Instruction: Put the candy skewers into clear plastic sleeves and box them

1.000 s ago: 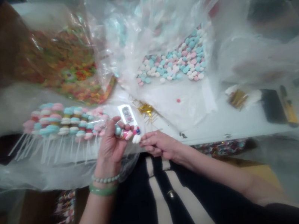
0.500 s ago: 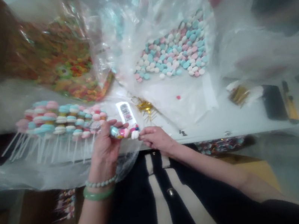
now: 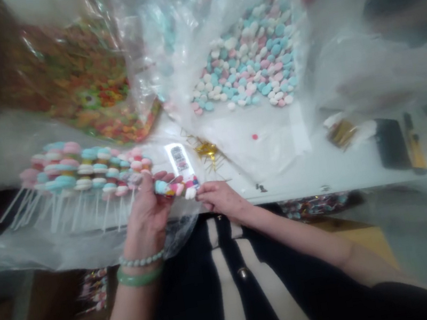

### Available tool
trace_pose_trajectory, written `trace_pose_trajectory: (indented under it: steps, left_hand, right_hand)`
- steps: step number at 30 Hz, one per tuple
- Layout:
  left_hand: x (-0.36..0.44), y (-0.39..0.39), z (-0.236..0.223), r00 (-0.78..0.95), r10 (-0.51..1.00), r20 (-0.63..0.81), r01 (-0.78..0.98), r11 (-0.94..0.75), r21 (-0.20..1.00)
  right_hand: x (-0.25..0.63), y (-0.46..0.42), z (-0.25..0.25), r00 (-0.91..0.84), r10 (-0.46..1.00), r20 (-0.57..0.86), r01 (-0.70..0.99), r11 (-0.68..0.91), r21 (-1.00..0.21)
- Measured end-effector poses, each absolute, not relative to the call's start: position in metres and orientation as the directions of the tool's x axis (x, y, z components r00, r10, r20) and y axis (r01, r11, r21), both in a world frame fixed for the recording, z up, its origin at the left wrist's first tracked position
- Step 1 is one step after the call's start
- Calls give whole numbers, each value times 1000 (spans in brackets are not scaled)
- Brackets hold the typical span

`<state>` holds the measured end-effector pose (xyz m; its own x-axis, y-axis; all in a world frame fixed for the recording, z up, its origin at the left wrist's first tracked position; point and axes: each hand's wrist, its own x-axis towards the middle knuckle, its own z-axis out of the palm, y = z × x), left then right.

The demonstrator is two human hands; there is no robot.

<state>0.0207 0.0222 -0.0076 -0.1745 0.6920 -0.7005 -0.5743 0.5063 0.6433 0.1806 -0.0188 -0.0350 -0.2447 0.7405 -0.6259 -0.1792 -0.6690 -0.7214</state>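
In the head view, the left hand point(image 3: 144, 219) is curled and grasps a stack of glossy pastel candies point(image 3: 175, 187) just above the table's front edge. The right hand point(image 3: 219, 198) has its fingertips point(image 3: 200, 194) at the stack's far end; whether it grips cannot be told. Beside them, a fanned row of candy sticks point(image 3: 86, 172) lies on crinkled plastic sheeting point(image 3: 90, 250). Beyond, rounded pink, blue and white candies point(image 3: 247, 63) heap in a clear bag point(image 3: 200, 21).

Left hand point(image 3: 144, 219) is boxed in at 9 o'clock by the row of candy skewers point(image 3: 86, 172). At 12, the gold twist ties point(image 3: 206, 150), loose candy pile point(image 3: 242, 63) and plastic bag point(image 3: 215, 19) obstruct. Right hand point(image 3: 219, 197) has room at 3 along the white table point(image 3: 294, 187), up to the black rectangular object point(image 3: 391, 144).
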Motion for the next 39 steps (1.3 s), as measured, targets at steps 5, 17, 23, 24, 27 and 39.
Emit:
trace_pose_trajectory:
  steps: [5,17,23,24,27,39]
  left_hand:
    - [22,18,-8,-28,788,-615,-578,489,653]
    - [17,13,-14,40,715,-698,-600,576,556]
    - [25,5,-11,69,692,-719,-568,619,542]
    - [26,3,-11,76,706,-704,-560,615,556]
    - [27,-3,-11,80,738,-670,-535,599,596]
    - [38,-8,-13,-7,727,-687,-473,603,642]
  right_hand:
    - [180,-16,-31,-217,718,-661,-183,-695,-695]
    - [195,-15,-18,-469,644,-604,84,-649,-756]
    - [194,-18,-20,-445,611,-655,62,-708,-704]
    - [192,-19,-22,-436,612,-660,56,-713,-699]
    - [189,-22,-25,-413,611,-676,59,-722,-689]
    - [184,-19,-26,-281,602,-748,202,-724,-659]
